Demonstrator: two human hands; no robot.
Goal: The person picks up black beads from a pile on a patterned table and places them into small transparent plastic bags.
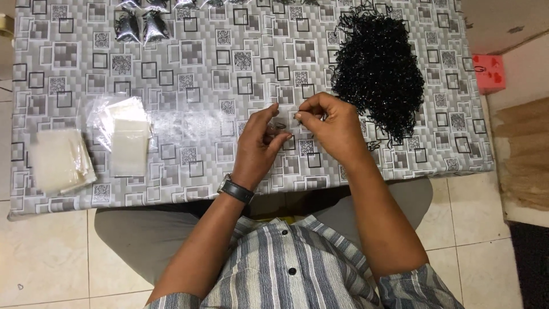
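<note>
Item, left hand (260,143): my grip is pinched on a small clear bag (284,122), wristwatch (235,189) on that wrist. Item, right hand (330,125): my fingertips are closed at the bag's mouth, touching the left grip; what they hold is too small to tell. Just right of it, a heap of black elastic bands (378,68) on the table (189,74). Far left of the left grip, stacks of clear bags (128,137). Beyond, filled packets (140,26).
</note>
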